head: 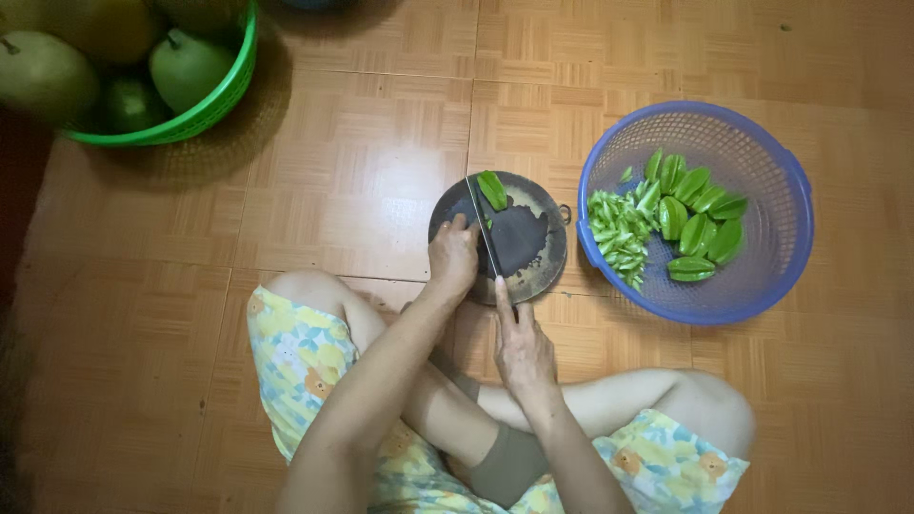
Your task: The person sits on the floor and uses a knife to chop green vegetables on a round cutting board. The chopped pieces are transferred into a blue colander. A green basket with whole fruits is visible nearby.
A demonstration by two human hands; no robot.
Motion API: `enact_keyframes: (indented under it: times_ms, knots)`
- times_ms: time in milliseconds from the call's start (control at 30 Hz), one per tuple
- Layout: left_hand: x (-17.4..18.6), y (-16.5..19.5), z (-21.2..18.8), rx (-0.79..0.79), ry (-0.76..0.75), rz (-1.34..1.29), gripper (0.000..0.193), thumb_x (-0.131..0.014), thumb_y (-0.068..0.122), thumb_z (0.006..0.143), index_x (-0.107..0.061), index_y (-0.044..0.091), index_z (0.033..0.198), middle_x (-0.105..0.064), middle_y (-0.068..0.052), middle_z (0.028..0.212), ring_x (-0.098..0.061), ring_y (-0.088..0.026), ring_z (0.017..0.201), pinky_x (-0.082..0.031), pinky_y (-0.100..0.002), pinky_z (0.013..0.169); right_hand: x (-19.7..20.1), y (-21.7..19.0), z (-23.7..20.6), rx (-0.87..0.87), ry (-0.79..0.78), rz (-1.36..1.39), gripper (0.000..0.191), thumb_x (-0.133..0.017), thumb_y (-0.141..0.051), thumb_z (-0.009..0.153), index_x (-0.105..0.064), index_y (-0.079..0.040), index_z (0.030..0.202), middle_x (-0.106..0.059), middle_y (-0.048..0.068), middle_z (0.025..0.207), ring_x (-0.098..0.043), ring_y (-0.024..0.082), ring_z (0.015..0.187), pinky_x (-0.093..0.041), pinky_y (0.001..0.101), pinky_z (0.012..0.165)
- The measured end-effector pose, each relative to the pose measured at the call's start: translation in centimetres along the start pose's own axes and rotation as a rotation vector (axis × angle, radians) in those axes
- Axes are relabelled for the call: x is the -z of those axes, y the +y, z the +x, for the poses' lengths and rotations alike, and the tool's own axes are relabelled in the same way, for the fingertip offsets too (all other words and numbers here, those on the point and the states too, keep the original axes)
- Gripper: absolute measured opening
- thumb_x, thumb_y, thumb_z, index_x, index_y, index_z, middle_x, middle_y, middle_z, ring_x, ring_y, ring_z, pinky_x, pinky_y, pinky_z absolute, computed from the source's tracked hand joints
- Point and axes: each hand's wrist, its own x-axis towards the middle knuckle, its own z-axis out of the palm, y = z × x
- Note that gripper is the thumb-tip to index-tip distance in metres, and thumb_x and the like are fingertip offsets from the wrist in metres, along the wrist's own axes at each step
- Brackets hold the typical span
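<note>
Wooden parquet floor [362,190] serves as the worktop; a round dark cutting board [524,238] lies just before crossed legs, steadied by the left hand [452,257], fingers curled on its rim; the right hand [522,347] grips the knife [484,228], blade meeting a green fruit slice [492,189]; cut pieces fill the blue basket [790,190] beside, within reach.

Home floor, food prep: wood-pattern floor tiles [362,181], round chopping board [533,243], plastic fruit baskets [790,190].

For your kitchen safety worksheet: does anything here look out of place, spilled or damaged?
Nothing spilled. The round board sits on the floor, its surface dark and worn; the cut pieces stay inside the blue basket.
</note>
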Motion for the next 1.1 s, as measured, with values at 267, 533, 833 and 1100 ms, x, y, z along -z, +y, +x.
enact_keyframes:
  times_ms: [267,533,833,1100]
  knots:
    - [0.3,0.1,-0.2,-0.001,0.018,-0.071,0.037,-0.059,0.004,0.085,-0.076,0.009,0.117,-0.064,-0.014,0.097,-0.065,-0.034,0.089,-0.058,-0.044,0.075,-2.0,2.5,4.9,-0.023,-0.085,-0.042,0.086,-0.057,-0.002,0.088,-0.025,-0.022,0.165,-0.057,0.023,0.109,-0.069,0.046,0.09,-0.058,0.0549,0.076]
    - [0.4,0.2,-0.3,-0.006,0.069,-0.092,0.041,-0.056,0.001,0.081,-0.076,0.013,0.115,-0.066,-0.01,0.097,-0.066,-0.032,0.088,-0.059,-0.043,0.076,-1.9,2.4,2.2,0.037,0.09,0.056,0.073,-0.056,-0.006,0.091,-0.03,-0.021,0.158,-0.054,0.027,0.132,-0.066,0.048,0.09,-0.058,0.0537,0.069]
    - [1.0,0.8,-0.1,0.012,0.015,-0.068,0.032,-0.061,0.001,0.085,-0.076,0.01,0.112,-0.066,-0.011,0.096,-0.067,-0.031,0.089,-0.059,-0.043,0.076,2.1,0.4,-4.5,-0.071,0.017,0.082,0.071,-0.058,-0.01,0.095,-0.032,-0.024,0.16,-0.054,0.017,0.098,-0.063,0.039,0.076,-0.055,0.0513,0.067]
    - [1.2,0.6,0.0,0.001,0.011,-0.05,0.036,-0.059,0.001,0.081,-0.077,0.01,0.111,-0.067,-0.012,0.095,-0.067,-0.033,0.09,-0.058,-0.044,0.077,0.7,0.9,-2.6,-0.029,-0.048,0.044,0.087,-0.057,0.0,0.085,-0.023,-0.018,0.163,-0.054,0.02,0.103,-0.066,0.044,0.085,-0.057,0.052,0.072]
